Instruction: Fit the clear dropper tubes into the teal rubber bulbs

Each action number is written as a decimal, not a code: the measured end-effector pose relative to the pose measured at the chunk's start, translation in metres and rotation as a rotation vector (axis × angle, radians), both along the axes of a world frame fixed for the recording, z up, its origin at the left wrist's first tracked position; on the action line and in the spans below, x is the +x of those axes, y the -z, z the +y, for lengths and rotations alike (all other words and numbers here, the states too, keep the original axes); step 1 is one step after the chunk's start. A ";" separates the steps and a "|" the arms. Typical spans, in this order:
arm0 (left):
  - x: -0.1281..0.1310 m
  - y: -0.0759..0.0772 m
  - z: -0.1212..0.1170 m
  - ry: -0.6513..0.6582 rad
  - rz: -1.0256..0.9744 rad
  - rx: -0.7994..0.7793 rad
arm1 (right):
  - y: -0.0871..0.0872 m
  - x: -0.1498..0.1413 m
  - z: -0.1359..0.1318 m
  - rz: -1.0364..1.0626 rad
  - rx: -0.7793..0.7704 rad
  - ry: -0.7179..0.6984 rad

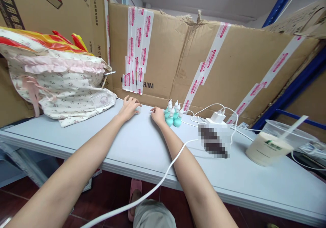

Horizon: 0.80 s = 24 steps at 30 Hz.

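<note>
My left hand [129, 108] rests over the table toward the back, fingers curled round a small pale, teal-tinted object [138, 110]. It is mostly hidden by the fingers, so I cannot make out its kind. A short gap to the right, my right hand [158, 114] is closed, thumb and fingers drawn together; whatever they hold is hidden. Right beside it stands a tight cluster of several small teal bottles [170, 120] with white pointed tops, upright on the pale table [142, 143].
A floral cloth bag [68, 89] sits at the left. Tall cardboard [163, 58] closes off the back. At the right are a white charger [217, 117] with cables and a plastic drink cup [267, 148] with a straw. A white cable [152, 189] crosses before my right forearm.
</note>
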<state>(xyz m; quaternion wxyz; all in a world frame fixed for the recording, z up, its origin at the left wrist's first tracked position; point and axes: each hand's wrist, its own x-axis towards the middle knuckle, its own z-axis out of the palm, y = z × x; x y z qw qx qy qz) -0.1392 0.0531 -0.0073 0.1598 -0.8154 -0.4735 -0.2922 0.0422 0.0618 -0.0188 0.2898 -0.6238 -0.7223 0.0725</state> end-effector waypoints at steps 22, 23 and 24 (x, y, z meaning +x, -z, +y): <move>-0.020 0.006 0.015 -0.293 -0.535 -0.301 | 0.001 -0.027 -0.014 -0.213 0.252 -0.072; -0.019 0.005 0.014 -0.296 -0.531 -0.293 | 0.001 -0.026 -0.014 -0.210 0.241 -0.065; -0.019 0.004 0.013 -0.307 -0.523 -0.290 | -0.001 -0.025 -0.014 -0.197 0.232 -0.063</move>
